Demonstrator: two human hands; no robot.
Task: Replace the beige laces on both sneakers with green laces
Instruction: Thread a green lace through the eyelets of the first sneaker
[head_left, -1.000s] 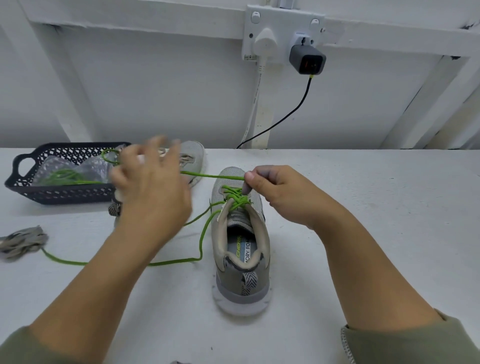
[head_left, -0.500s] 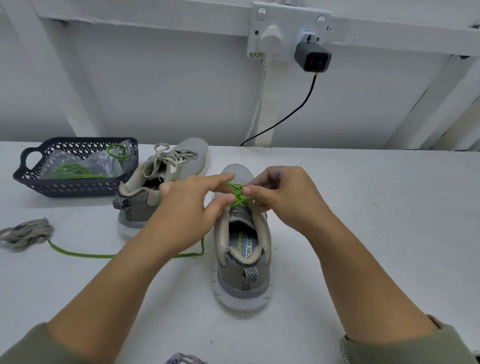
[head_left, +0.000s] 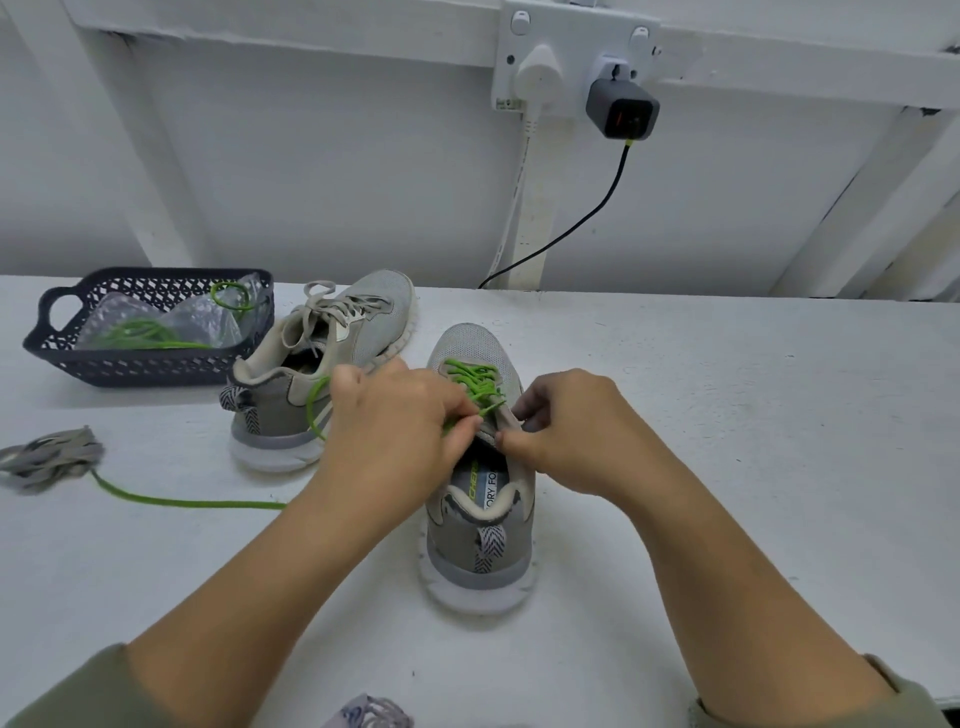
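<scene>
Left grip (head_left: 400, 421) is clenched in a pinch on the green lace (head_left: 475, 382), right at the upper eyelets of the near sneaker (head_left: 478, 566). Right grip (head_left: 576, 431) sits just across the tongue, fingers curled and pinching the eyelet edge of that sneaker, as far as can be told. Ahead of both grips, toward the toe, green crossings already fill the lower rows. The top rows look unthreaded. A long green tail runs from under the left grip outward across the tabletop (head_left: 727, 415), so plenty of lace is left to feed.

Beyond the left grip stands the far sneaker (head_left: 363, 332), its beige laces (head_left: 332, 306) tied and untouched. Further out on that side is the basket (head_left: 140, 369) with a spare green lace (head_left: 140, 332). A pulled beige lace (head_left: 49, 460) lies well outside the left grip.

Judged progress: under half. First sneaker needs finishing, second is not started.
</scene>
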